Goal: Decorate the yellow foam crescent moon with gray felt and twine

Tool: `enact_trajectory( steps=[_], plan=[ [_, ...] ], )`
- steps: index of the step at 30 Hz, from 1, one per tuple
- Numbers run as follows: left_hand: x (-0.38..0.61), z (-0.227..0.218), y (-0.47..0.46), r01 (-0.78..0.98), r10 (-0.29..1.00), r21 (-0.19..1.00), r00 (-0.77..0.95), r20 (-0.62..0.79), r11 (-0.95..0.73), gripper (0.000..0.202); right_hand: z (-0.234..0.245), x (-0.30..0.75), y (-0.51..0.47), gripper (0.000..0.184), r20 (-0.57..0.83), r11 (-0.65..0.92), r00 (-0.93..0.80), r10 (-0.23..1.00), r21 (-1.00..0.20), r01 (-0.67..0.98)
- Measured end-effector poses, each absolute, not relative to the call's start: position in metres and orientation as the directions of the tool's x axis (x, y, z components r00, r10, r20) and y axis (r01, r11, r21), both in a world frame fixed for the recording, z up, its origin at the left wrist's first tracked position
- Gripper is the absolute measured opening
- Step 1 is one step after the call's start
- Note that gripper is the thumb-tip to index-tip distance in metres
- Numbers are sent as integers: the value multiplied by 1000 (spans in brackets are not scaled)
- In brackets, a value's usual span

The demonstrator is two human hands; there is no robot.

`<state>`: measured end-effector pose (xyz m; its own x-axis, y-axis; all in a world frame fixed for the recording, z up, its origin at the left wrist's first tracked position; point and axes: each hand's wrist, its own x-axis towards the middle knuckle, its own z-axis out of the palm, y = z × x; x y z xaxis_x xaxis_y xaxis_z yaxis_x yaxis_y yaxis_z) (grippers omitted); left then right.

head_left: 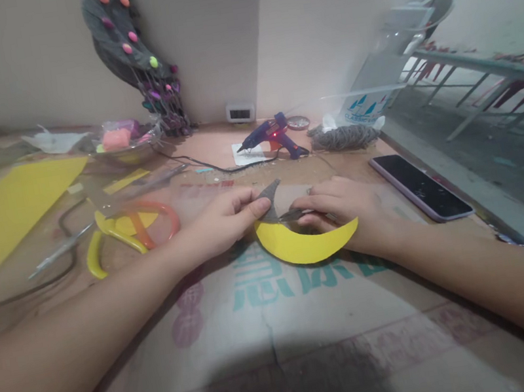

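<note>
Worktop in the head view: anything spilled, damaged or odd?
Slightly untidy: small scraps lie loose near the glue gun, and pale specks, perhaps debris or reflections, mark the phone screen. I see no clear damage.

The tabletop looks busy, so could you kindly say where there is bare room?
The main free patch is the printed tabletop between the forearms, nearer than the yellow crescent. It is crowded at left around the orange-handled tool and yellow sheet, and behind by the glue gun and grey yarn.
</note>
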<state>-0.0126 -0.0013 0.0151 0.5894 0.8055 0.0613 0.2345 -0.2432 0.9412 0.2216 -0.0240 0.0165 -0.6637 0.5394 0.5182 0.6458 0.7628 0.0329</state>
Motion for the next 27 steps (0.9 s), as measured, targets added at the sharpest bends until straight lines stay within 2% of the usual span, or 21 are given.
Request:
enact_trajectory(
  steps=[6, 13, 27],
  plan=[
    [-13, 15, -1, 232, 803, 942, 593, 61, -243, 28, 21, 221, -26, 26, 488, 755, -705, 515, 131, 642],
    [-12, 15, -1, 226, 797, 943, 601, 63, -244, 28, 24, 220, -27, 26, 461, 753, -717, 522, 146, 642],
    [-13, 14, 0, 247, 802, 935, 594, 61, -255, 29, 15, 221, -25, 29, 504, 739, -645, 574, 20, 674]
  ],
)
